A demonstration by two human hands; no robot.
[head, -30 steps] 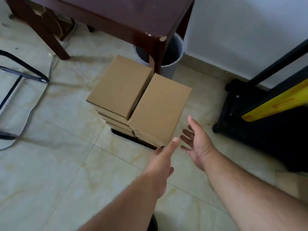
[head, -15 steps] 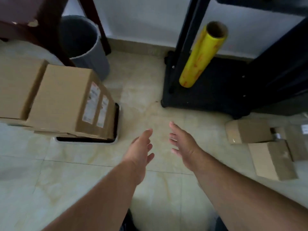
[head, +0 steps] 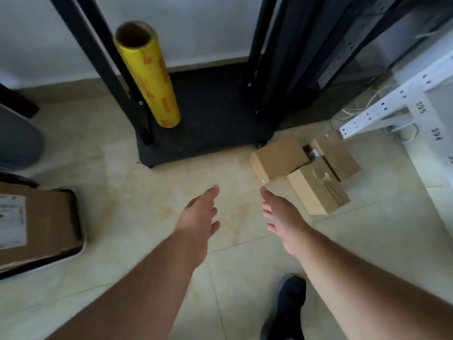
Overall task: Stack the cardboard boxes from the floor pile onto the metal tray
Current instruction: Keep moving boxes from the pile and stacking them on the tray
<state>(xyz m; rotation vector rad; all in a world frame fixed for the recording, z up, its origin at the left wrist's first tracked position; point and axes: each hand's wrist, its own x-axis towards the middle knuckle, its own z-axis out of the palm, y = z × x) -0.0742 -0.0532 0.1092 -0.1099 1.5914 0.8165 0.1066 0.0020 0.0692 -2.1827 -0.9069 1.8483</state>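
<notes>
A small pile of brown cardboard boxes (head: 279,159) lies on the tiled floor at centre right, beside a black cart base. One box (head: 316,190) in the pile lies nearest my hands. My right hand (head: 282,217) is open, fingers apart, just left of that box and not touching it. My left hand (head: 199,217) is open too, over bare floor, holding nothing. At the far left a stack of boxes (head: 46,222) with a white label stands on the metal tray (head: 83,246), whose rim shows at the stack's right edge.
A black cart (head: 208,133) with upright posts holds a yellow film roll (head: 149,77). A grey bin (head: 17,141) stands at the left edge. A white perforated shelf frame (head: 382,106) and cables are at the right. My dark shoe (head: 286,307) is at the bottom.
The view has swung right, away from the stacked tray towards the floor pile. Both empty hands have moved with it and now reach near the loose boxes.
</notes>
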